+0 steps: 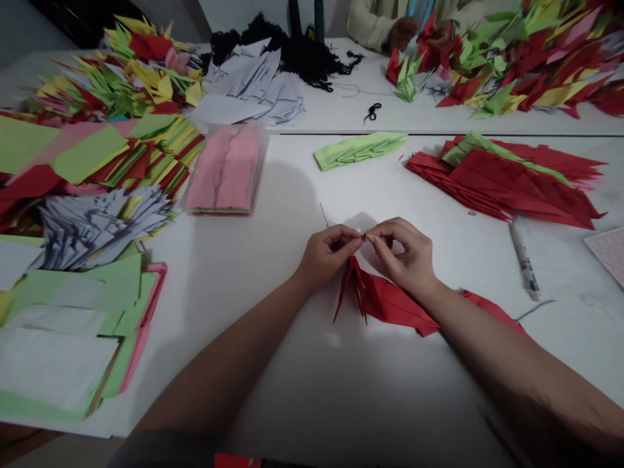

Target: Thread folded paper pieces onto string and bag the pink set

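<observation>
Over the middle of the white table, my left hand (334, 252) and my right hand (404, 250) meet fingertip to fingertip. Both are closed in a pinch on something tiny and dark between them, too small to make out. A thin, needle-like piece (323, 213) sticks out beyond my left hand's knuckles. Just below my fingers lies a folded red paper piece (390, 300) with narrow points at its left end; I cannot tell whether it is joined to what I pinch. More red folded paper (490, 309) shows past my right forearm, which partly hides it.
Red folded papers (517, 182), a green folded stack (361, 149) and a white marker-like tube (524, 260) lie ahead. A pink paper pack (224, 169) and stacked green sheets (121, 292) lie left. Small black scissors (373, 112) lie farther back, near another person's hands (403, 34).
</observation>
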A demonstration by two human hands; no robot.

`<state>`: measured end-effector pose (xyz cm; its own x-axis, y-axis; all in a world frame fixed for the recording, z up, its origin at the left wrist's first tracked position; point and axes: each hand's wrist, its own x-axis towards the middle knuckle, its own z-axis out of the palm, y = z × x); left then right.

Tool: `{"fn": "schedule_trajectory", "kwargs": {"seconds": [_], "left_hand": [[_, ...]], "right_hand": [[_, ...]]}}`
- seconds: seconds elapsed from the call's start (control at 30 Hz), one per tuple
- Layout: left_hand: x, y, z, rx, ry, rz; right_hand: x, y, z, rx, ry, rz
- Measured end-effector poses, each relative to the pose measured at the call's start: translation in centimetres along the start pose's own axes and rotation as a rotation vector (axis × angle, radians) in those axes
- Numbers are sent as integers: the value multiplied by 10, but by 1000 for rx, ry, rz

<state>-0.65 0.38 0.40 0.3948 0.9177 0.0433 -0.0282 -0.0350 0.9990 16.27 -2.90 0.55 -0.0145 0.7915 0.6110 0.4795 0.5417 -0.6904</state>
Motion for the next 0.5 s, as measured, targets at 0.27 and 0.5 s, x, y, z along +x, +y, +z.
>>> {"fn": "schedule_trajectory", "kwargs": {"seconds": [0.27, 0.5], "left_hand": [[0, -2, -1, 36, 0, -33], [0, -1, -1, 67, 28, -21]], "right_hand": [[-1, 1, 0, -2, -17, 6], [-1, 2, 1, -8, -18, 12]]}}
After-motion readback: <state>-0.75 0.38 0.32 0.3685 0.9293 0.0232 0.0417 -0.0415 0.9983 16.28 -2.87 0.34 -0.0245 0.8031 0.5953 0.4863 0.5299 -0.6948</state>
